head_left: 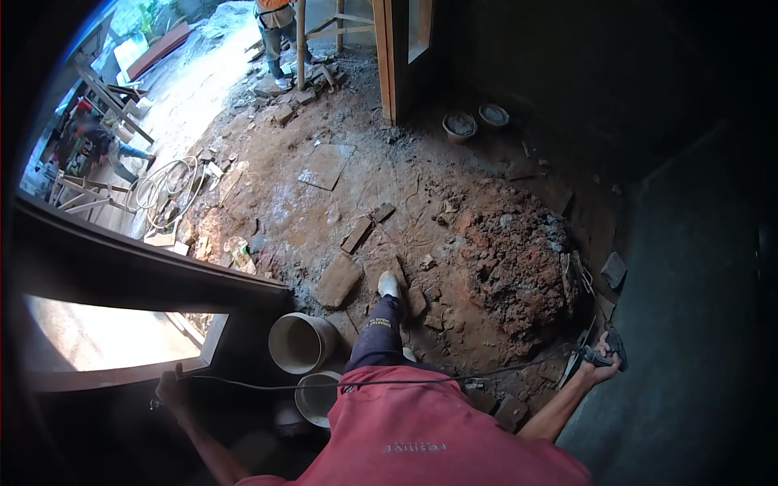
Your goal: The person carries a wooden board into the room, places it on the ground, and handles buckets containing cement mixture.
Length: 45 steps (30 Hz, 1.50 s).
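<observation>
At the right, my right hand is wrapped round a dark corded power tool, close to the grey wall; its exact kind is hard to make out. A black power cord stretches across the front of my red shirt. In the shadow at lower left, my left hand is closed on the other end of this cord, next to the window frame. A small shiny piece, perhaps the plug, shows below that hand.
Two pale buckets stand left of my leg. A heap of reddish soil lies at right, with loose bricks and slabs across the dirt floor. Two mortar-filled bowls sit farther back. Beyond are a coiled hose and two people.
</observation>
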Motion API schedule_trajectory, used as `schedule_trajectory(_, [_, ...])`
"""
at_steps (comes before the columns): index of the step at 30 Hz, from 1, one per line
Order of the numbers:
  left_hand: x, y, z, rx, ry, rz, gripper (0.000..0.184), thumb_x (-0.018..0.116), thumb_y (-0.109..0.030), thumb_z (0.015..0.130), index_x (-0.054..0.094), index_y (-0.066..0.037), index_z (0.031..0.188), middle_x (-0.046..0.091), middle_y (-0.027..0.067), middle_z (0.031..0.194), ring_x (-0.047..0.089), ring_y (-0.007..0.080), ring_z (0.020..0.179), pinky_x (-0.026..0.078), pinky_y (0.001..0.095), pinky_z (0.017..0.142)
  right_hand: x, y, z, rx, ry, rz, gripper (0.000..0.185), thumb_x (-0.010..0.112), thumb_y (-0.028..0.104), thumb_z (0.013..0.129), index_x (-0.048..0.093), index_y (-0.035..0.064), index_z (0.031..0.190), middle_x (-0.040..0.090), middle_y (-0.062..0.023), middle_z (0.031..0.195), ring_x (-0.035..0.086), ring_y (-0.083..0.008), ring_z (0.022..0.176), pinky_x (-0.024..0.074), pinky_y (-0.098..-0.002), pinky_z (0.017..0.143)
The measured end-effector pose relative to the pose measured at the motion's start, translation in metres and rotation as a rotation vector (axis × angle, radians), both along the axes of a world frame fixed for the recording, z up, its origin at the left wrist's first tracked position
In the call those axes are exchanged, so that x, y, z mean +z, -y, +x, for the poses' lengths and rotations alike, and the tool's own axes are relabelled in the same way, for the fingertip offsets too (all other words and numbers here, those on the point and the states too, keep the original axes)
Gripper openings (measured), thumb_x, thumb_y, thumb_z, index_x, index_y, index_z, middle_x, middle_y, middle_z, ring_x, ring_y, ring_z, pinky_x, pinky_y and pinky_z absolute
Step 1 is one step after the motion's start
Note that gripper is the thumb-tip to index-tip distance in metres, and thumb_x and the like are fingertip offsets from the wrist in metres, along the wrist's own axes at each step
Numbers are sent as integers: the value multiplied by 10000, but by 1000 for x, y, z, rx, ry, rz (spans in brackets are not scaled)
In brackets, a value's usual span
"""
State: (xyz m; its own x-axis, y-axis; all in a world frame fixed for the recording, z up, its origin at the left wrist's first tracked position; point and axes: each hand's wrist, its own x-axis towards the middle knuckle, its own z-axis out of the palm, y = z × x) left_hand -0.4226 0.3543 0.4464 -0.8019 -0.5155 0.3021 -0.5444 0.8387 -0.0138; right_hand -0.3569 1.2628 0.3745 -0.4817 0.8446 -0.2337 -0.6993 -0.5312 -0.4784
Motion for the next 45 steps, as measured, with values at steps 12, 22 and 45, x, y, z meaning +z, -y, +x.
schedule_trajectory(12, [-130, -82, -244, -193, 393, 1017, 356, 712, -348, 760, 614, -6, 746, 555, 54, 567, 479, 109, 513, 391, 279, 486, -17, -16, -136, -123, 267, 89, 396, 528, 140, 749, 411, -99, 1042, 456, -328, 1191, 477, -152, 616, 419, -223, 461])
schedule_trajectory(22, [-117, -412, -398, -163, 914, 1918, 520, 478, -544, 860, 517, -125, 1165, 550, 104, 890, 476, 153, 668, 410, 278, 559, -10, 129, -310, 581, 665, 326, 423, 604, 79, 621, 530, 28, 1034, 545, -39, 692, 476, -80, 489, 406, -214, 382])
schedule_trajectory(45, [-280, -387, -464, 393, 644, 2330, 385, 503, -436, 801, 532, -60, 876, 577, 106, 799, 540, 253, 678, 463, 389, 649, -85, 165, -326, 851, 717, 422, 338, 612, 113, 797, 583, -13, 1110, 658, -60, 953, 602, -151, 838, 479, -263, 780])
